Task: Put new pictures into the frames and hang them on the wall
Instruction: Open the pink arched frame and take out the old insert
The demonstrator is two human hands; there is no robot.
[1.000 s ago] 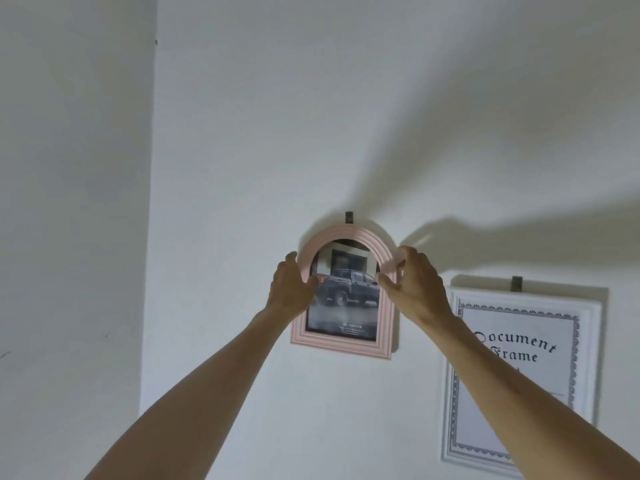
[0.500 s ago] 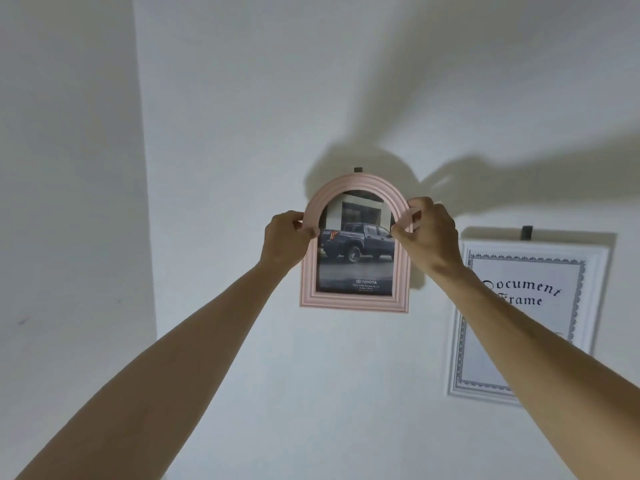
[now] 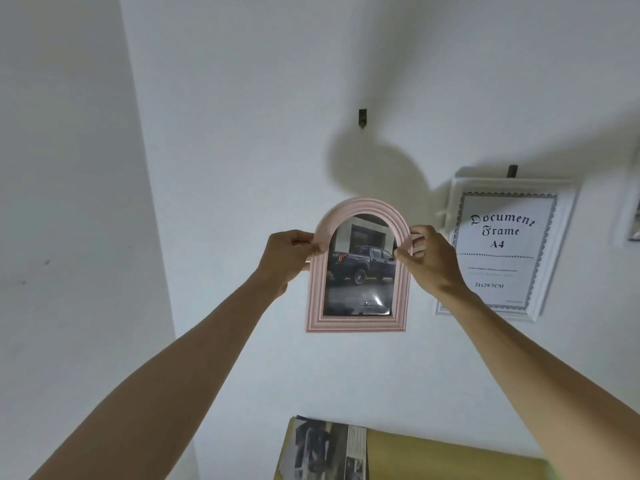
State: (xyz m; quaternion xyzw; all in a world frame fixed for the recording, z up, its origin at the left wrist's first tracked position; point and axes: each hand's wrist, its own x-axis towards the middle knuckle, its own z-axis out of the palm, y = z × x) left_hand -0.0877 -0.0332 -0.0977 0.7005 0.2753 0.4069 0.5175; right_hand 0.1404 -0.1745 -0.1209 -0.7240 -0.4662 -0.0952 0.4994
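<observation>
A pink arched picture frame [image 3: 356, 322] with a photo of a dark pickup truck is held up in front of the white wall, off its hook. My left hand [image 3: 285, 259] grips its left edge just below the arch. My right hand [image 3: 429, 259] pinches its right edge at the same height. A small dark wall hook [image 3: 362, 118] sits bare above the frame, with the frame's shadow under it. A white frame [image 3: 561, 251] reading "Document Frame A4" hangs to the right on its own hook [image 3: 512, 170].
The room's corner runs down the left side. At the bottom lies a yellow-green table [image 3: 450, 460] with a printed car picture [image 3: 327, 448] on it. Part of another frame [image 3: 633, 216] shows at the right edge.
The pink frame has come off the hook and moved down and away from the wall, held in both hands. The view has tilted down, showing the table.
</observation>
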